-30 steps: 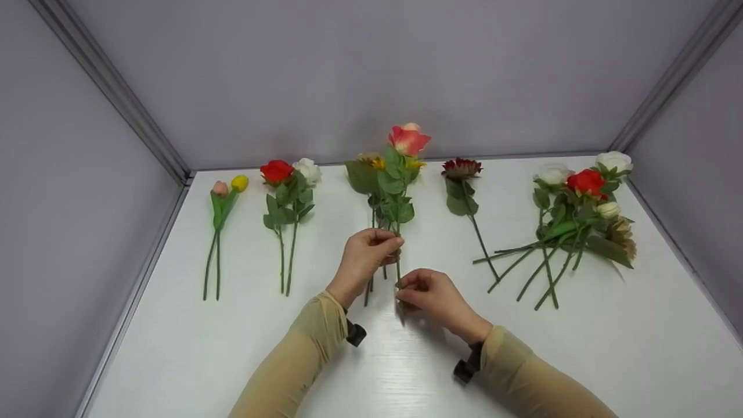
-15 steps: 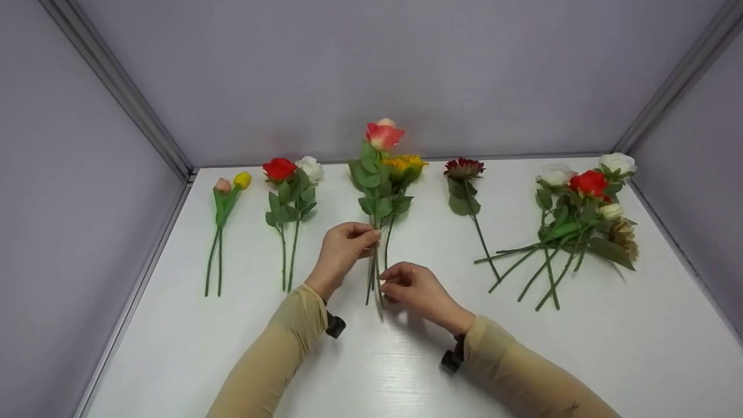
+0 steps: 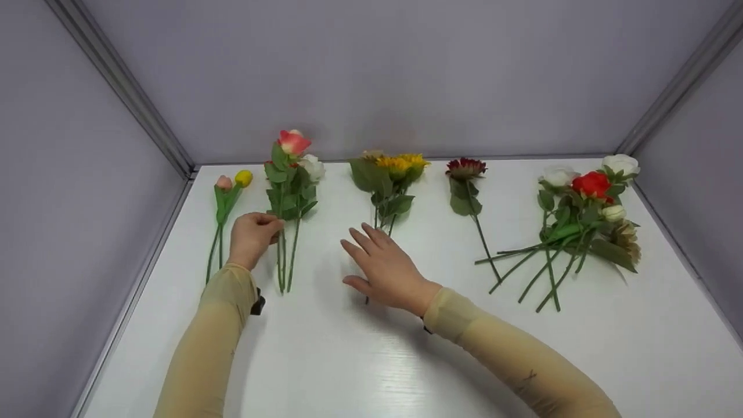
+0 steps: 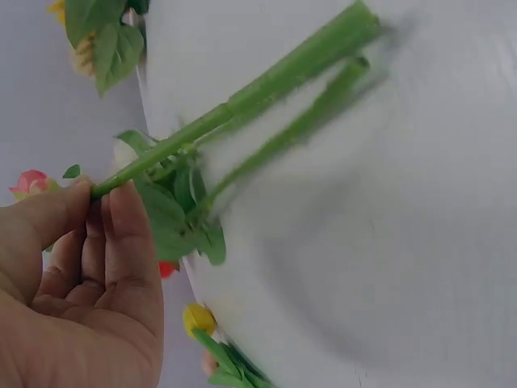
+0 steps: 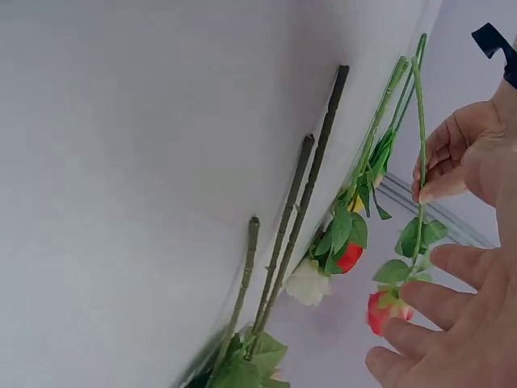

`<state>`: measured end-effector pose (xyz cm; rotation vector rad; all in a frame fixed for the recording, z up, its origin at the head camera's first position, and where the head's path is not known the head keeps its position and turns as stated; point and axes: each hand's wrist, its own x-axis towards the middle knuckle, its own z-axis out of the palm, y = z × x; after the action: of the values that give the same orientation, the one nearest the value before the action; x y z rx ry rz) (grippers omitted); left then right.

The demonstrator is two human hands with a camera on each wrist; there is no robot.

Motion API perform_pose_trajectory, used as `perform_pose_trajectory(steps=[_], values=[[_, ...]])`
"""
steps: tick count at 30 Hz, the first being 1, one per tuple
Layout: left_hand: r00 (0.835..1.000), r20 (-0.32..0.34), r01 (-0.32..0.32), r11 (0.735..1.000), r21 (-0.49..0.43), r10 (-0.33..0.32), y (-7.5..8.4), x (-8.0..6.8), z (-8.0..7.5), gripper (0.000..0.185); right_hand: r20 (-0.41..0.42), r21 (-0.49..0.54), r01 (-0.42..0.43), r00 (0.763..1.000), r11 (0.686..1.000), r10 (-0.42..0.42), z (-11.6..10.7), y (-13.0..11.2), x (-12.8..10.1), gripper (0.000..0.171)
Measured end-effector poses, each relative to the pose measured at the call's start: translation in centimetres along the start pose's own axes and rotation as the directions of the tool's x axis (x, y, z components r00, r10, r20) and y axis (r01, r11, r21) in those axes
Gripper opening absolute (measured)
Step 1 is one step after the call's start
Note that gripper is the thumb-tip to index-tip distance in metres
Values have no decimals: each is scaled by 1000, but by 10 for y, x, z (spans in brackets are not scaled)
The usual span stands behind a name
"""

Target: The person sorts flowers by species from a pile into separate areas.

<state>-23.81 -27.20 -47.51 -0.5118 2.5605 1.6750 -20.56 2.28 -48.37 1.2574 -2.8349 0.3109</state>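
Pink-orange rose (image 3: 293,141), an artificial stem with green leaves, is pinched by its stalk in the left hand (image 3: 252,237), thumb and fingers curled round the green stem just below the leaves. It stands tilted over the pair of roses, a red one and a white rose (image 3: 313,166), that lies on the white table (image 3: 371,360) (the red bloom is mostly hidden behind the held leaves in the head view, though the right wrist view shows it beside the white one). From the left wrist, the stem runs out of the fingertips (image 4: 121,202) past blurred stalks on the table.

To the left of that hand lie two tulips (image 3: 232,183), one pink and one yellow, side by side with their stems toward the person. The right hand (image 3: 386,267) is flat and spread with straight fingers, holding nothing, low over the lower stems of the sunflower bunch (image 3: 395,168) in the middle of the table; whether the palm touches the stems cannot be told. The two hands are well apart.

Further right lies a single dark red flower (image 3: 464,168) on its own stem, and near the right wall a loose heap of flowers (image 3: 580,215), with white, red and brownish heads and crossing stems.
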Motion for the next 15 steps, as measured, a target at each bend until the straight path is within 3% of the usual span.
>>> perform_pose_trajectory(steps=[5,15], values=[[1000,-4,24,995,94,-24,-10,10,-6,25,50,-53,16,999,998,-13,0,-9,16,74],[999,-43,16,962,273,-5,-22,18,5,21,125,-46,-11,992,999,16,11,-11,18,73]])
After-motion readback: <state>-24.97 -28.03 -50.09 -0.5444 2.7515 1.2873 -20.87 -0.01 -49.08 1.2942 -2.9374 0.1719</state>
